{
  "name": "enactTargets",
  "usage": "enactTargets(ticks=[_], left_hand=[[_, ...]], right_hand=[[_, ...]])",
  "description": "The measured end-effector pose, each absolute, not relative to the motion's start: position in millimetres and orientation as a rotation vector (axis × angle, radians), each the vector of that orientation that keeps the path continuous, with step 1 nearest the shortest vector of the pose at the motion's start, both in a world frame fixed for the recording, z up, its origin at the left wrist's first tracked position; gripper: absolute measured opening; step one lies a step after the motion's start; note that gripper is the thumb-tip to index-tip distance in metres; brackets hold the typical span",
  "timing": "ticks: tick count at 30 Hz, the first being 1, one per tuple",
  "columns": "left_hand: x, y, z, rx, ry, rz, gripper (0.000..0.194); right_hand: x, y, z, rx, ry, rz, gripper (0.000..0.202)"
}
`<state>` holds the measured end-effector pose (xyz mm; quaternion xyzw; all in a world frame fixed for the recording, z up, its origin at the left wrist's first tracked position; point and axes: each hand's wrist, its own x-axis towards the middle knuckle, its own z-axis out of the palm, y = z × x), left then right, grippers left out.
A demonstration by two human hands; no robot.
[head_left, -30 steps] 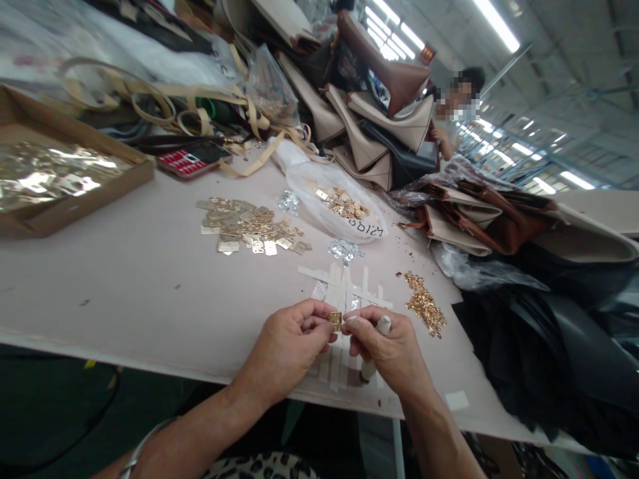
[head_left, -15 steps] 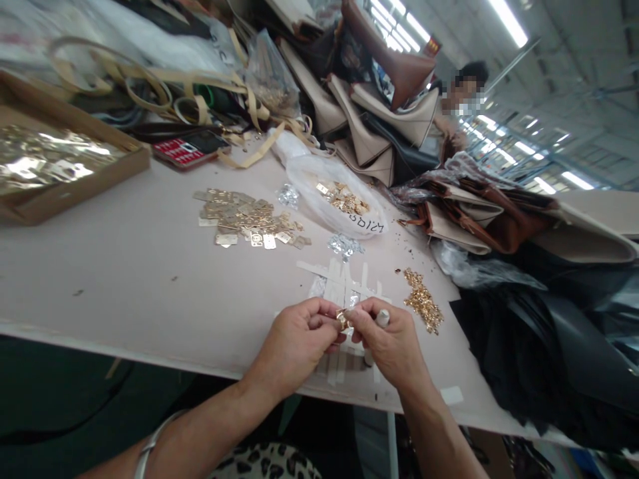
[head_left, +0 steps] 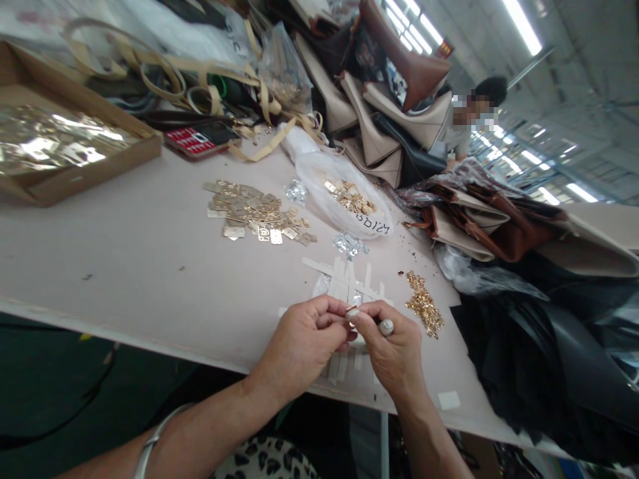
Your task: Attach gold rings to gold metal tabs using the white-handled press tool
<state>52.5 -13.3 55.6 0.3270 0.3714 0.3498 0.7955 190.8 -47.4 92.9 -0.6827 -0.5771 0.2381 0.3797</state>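
Observation:
Just above the near edge of the table, my left hand pinches a small gold metal piece between thumb and fingers. My right hand meets it there, thumb and index finger closed at the same piece. The round end of a slim pale-grey tool sticks out of my right fist; its working end is hidden. Under both hands lie strips of whitish tape stuck across the table. A heap of small gold fittings lies right of my right hand.
Flat gold plates are piled left of centre. Behind stand a plastic bag of gold parts and small silver pieces. A cardboard box and red phone are at left. Handbags, black material and a person are beyond.
The gold piece has turned between my fingers and now appears nearly edge-on. Both hands stay together, still gripping. The whole view has shifted slightly.

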Motion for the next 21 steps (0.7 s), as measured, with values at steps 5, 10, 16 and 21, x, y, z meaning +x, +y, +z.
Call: enactTargets(ticks=[5,10,16,21], left_hand=[[49.3,-13.5,59.3,0.701,0.748,0.757,0.029],[48.7,-11.8,60.5,0.703,0.697,0.782,0.031],[50.6,-13.1,60.7,0.749,0.667,0.807,0.025],[51.5,-17.9,55.5,0.795,0.605,0.845,0.016]], right_hand=[[192.3,-47.2,86.6,-1.668,-1.592,0.453,0.015],[191.4,-46.7,83.6,-1.640,-1.503,0.379,0.008],[197.4,-50.6,83.5,-1.601,-1.567,0.383,0.016],[199.7,-52.2,75.8,-1.634,-1.507,0.290,0.014]])
